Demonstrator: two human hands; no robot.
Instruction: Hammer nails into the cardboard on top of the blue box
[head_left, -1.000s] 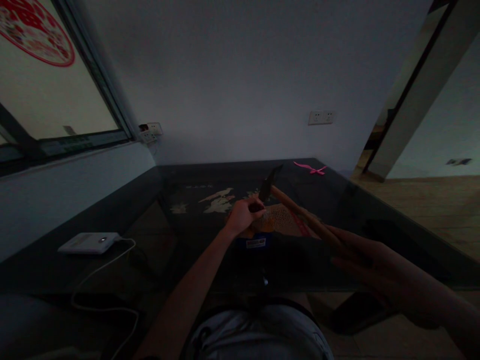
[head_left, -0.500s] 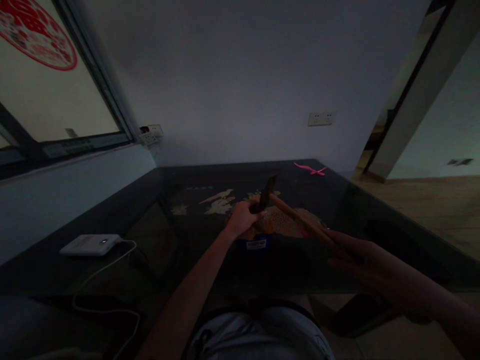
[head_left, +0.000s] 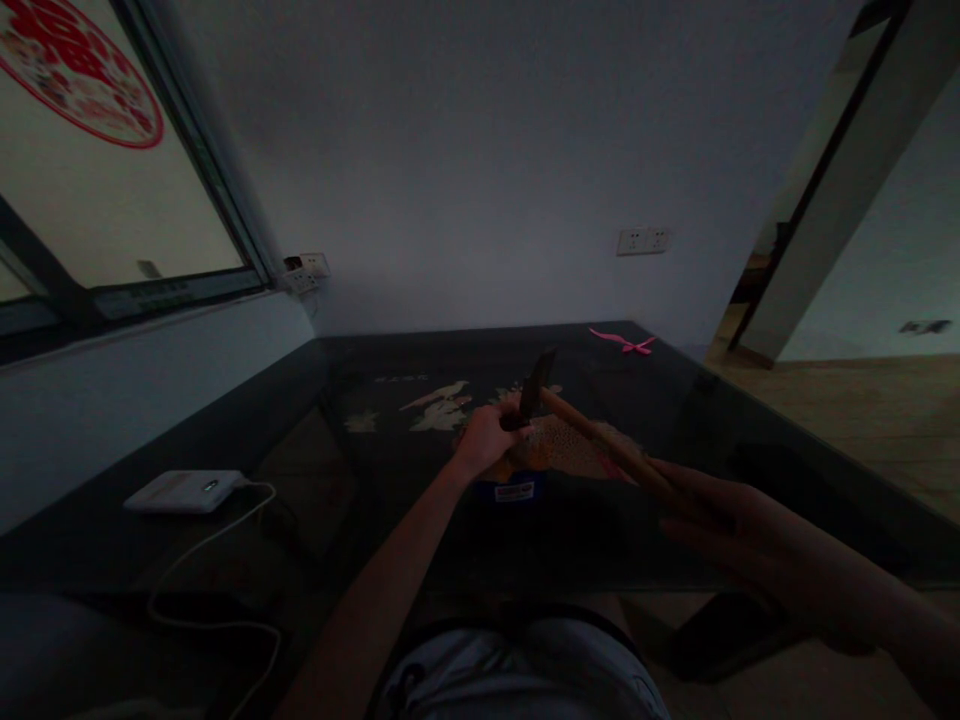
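Note:
A hammer with a dark head and a long wooden handle is held between my two hands above the desk. My left hand is closed round the lower part of the head, whose other end points up and away. Further down the handle, at the right, my right hand is wrapped round it; its fingers are dim in shadow. Beneath the hammer lies a tan, speckled item, partly covered by my left hand and the handle. A blue item with a pale label shows just in front of it.
The dark glossy desk carries printed bird and flower pictures. At its left lies a white power bank with a white cable trailing off the front edge. A pink ribbon rests near the back right corner, by the wall.
The view has tilted very slightly. Both hands keep their hold on the hammer, with hardly any visible motion.

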